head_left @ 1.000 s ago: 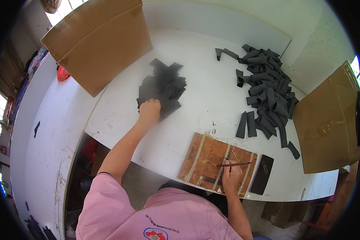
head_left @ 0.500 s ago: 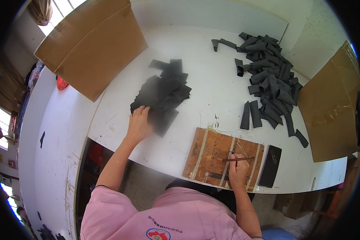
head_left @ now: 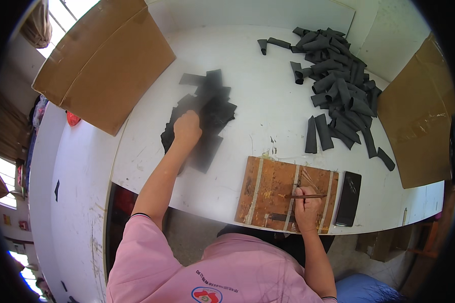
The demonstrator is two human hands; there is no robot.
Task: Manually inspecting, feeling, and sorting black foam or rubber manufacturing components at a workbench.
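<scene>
Left hand, fingers curled, presses the flat black sheets lying directly beneath; right hand pinches a thin stick crosswise over the wooden board.

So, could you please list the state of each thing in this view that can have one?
Left hand: closed, resting on the flat black pieces.
Flat black pieces: lying in a loose heap.
Right hand: gripping a thin stick.
Thin stick: held level over the wooden board.
Wooden board: flat on the table.
Rolled black pieces: curled into tubes, piled.
Cardboard boxes: open.
</scene>
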